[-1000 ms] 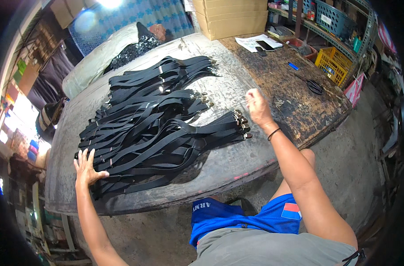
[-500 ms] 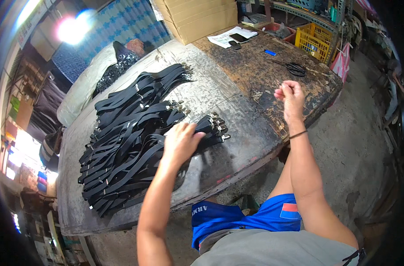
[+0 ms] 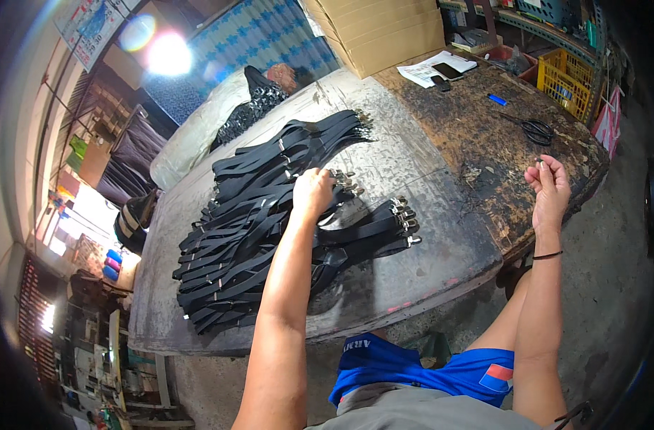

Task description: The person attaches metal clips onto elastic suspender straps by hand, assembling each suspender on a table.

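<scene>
Black suspenders (image 3: 230, 247) with metal clips lie in several overlapping bundles across the left part of the table. My left hand (image 3: 314, 192) is closed on the middle bundle of suspenders, just short of its clips (image 3: 348, 185). Nearer to me, another bundle (image 3: 373, 233) lies with its clips pointing right. A farther bundle (image 3: 305, 136) stretches beyond my hand. At the table's right edge, my right hand (image 3: 553, 190) is raised with its fingers pinched together. Something small and dark shows at its fingertips, too small to name.
Black scissors (image 3: 536, 132) and a blue object (image 3: 497, 99) lie on the worn brown board (image 3: 477, 158). Farther back are papers (image 3: 420, 72), a dark phone (image 3: 447, 70) and a large cardboard box (image 3: 391, 36). A yellow crate (image 3: 564, 86) stands beyond the table's right end.
My left hand has moved from the near bundle to the middle one and closed on it. The near bundle lies released. My right hand stays pinched, and the whole view has shifted.
</scene>
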The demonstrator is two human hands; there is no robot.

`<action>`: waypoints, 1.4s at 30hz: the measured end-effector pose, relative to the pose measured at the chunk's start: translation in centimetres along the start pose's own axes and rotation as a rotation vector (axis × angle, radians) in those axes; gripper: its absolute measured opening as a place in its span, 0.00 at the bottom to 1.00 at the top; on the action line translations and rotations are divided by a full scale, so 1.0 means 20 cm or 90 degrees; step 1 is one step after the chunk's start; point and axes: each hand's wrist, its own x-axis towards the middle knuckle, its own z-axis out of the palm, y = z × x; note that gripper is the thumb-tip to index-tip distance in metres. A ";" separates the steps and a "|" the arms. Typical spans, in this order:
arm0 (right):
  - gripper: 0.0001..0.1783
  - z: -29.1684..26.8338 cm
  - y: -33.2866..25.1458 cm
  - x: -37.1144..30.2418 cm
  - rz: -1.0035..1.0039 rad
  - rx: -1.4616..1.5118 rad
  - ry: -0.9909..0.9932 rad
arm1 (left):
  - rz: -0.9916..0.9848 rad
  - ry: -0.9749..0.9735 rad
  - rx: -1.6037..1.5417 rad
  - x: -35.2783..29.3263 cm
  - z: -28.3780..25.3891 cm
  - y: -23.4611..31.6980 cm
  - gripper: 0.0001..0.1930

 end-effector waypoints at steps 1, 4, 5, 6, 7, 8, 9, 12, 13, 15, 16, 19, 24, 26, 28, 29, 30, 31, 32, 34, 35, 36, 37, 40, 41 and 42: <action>0.09 -0.03 0.00 0.01 -0.011 -0.015 0.004 | -0.010 -0.009 0.071 0.01 0.04 -0.08 0.11; 0.08 -0.05 -0.03 0.01 -0.040 -0.024 0.048 | -0.093 -0.133 0.182 0.06 0.11 -0.20 0.07; 0.07 -0.07 -0.03 0.01 -0.054 -0.001 0.049 | -0.109 -0.190 0.155 0.08 0.08 -0.17 0.08; 0.07 -0.05 -0.03 0.00 -0.071 0.026 0.044 | -0.152 -0.249 0.168 0.08 0.03 -0.19 0.09; 0.06 -0.01 -0.04 -0.01 -0.085 0.053 0.014 | -0.121 -0.201 0.190 0.05 0.08 -0.30 0.10; 0.05 0.03 -0.04 -0.03 -0.077 0.062 0.027 | -0.054 -0.125 0.142 0.03 0.08 -0.35 0.11; 0.05 0.07 -0.04 -0.03 -0.070 0.030 0.046 | 0.001 -0.110 0.152 0.02 0.06 -0.39 0.11; 0.05 0.14 0.05 -0.03 -0.016 0.071 0.052 | 0.012 -0.184 0.182 -0.02 0.02 -0.57 0.15; 0.06 0.13 0.04 -0.04 -0.002 0.037 0.050 | -0.027 -0.148 0.097 -0.03 -0.01 -0.55 0.16; 0.07 0.13 0.09 -0.03 -0.013 0.077 0.038 | 0.042 -0.155 0.091 -0.06 0.05 -0.69 0.17; 0.06 0.09 0.07 -0.03 -0.029 0.051 0.054 | 0.055 -0.109 0.068 -0.02 0.05 -0.62 0.16; 0.06 0.07 0.06 -0.02 -0.029 0.044 0.083 | 0.004 -0.079 0.013 0.00 -0.01 -0.50 0.15; 0.06 0.08 0.09 -0.01 -0.023 0.098 0.088 | 0.167 0.185 0.118 -0.14 -0.03 -1.03 0.16; 0.06 0.10 0.10 -0.01 -0.016 0.078 0.099 | 0.189 0.177 0.092 -0.14 -0.04 -1.05 0.16; 0.06 0.04 0.04 -0.01 -0.019 0.075 0.123 | 0.244 0.183 0.048 -0.02 -0.12 -0.95 0.16; 0.06 0.04 0.03 0.00 -0.010 0.110 0.125 | 0.264 0.183 0.029 0.01 -0.16 -0.90 0.17; 0.07 0.09 0.06 -0.01 -0.015 0.143 0.116 | 0.265 0.183 0.015 -0.03 -0.20 -0.88 0.17; 0.07 0.13 0.08 -0.01 -0.017 0.152 0.099 | 0.262 0.181 0.003 -0.09 -0.25 -0.88 0.18; 0.07 0.07 0.07 0.00 -0.034 0.159 0.104 | 0.285 0.184 -0.019 -0.04 -0.32 -0.78 0.18; 0.07 0.14 0.07 -0.02 0.006 0.214 0.061 | 0.252 0.178 -0.020 -0.23 -0.49 -0.82 0.19; 0.07 0.13 0.03 -0.02 -0.002 0.213 0.083 | 0.236 0.175 -0.019 -0.32 -0.61 -0.82 0.19; 0.07 0.08 -0.03 0.00 -0.012 0.212 0.109 | 0.225 0.174 -0.018 -0.39 -0.73 -0.80 0.20; 0.07 0.03 -0.09 0.01 -0.048 0.223 0.132 | 0.208 0.174 -0.013 -0.46 -0.86 -0.77 0.20; 0.10 -0.11 -0.29 0.04 -0.132 0.215 0.179 | 0.140 0.178 0.008 -0.69 -1.20 -0.67 0.22; 0.10 -0.15 -0.32 0.05 -0.132 0.280 0.197 | 0.111 0.187 0.046 -0.81 -1.43 -0.52 0.22; 0.10 -0.17 -0.32 0.06 -0.174 0.286 0.159 | -0.301 0.023 -0.283 -0.86 -1.41 -0.36 0.22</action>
